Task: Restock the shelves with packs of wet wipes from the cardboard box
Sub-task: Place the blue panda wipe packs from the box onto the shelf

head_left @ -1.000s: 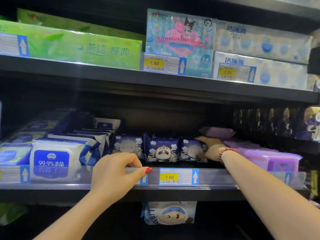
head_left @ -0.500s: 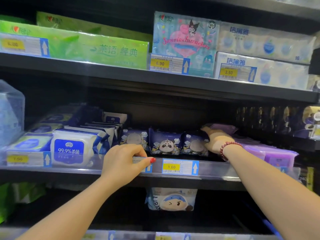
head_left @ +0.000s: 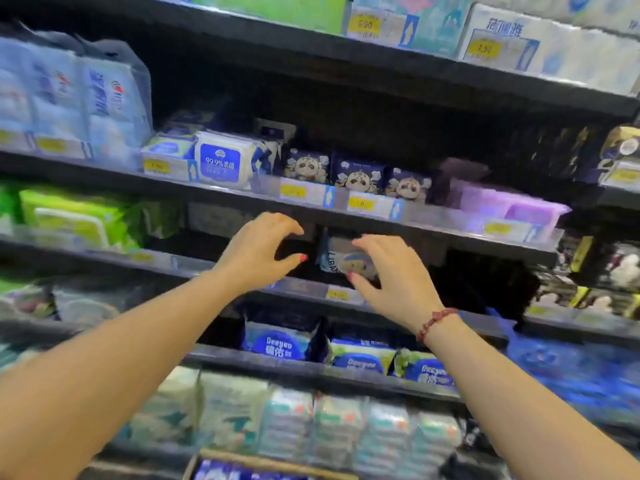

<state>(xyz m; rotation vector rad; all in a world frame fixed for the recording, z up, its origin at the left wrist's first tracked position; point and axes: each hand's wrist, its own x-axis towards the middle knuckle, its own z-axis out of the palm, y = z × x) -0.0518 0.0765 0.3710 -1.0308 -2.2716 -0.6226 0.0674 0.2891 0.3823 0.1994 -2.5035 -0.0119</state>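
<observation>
Your left hand [head_left: 258, 252] is raised in front of the shelves, with the back toward you. Its fingers are loosely curved and hold nothing. Your right hand [head_left: 393, 277], with a red bead bracelet [head_left: 434, 322] at the wrist, is at 3 o'clock of it, fingers spread wide and bent, gripping nothing. Its fingertips lie over a cartoon-face pack [head_left: 337, 256], but I cannot tell if they touch. This pack stands upright, its printed face toward you, and the lettering runs vertically along its left edge. At 12 o'clock from your hands, three panda packs [head_left: 358, 176] stand in a row along the shelf [head_left: 450, 233], faces toward you. They are soft, glossy, dark-blue film pouches. The cardboard box [head_left: 242, 459] is at 6 o'clock, at the bottom edge, with blue packs [head_left: 221, 474] inside.
</observation>
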